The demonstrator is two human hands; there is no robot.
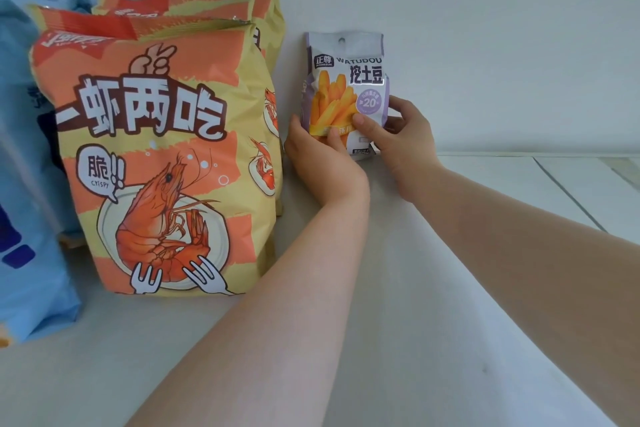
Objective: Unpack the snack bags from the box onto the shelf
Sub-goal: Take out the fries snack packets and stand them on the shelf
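Observation:
A small white and purple potato-stick snack bag (346, 80) stands upright against the back wall of the white shelf (398, 288). My left hand (318, 152) grips its lower left edge and my right hand (398, 139) grips its lower right, thumb on the front. Left of it stand several large orange and yellow shrimp-cracker bags (156, 156) in a row, front to back. The box is not in view.
Light blue snack bags (24, 184) stand at the far left, beside and behind the shrimp bags. The white wall (485, 28) closes the back of the shelf. A seam (568, 194) runs across the shelf surface at the right.

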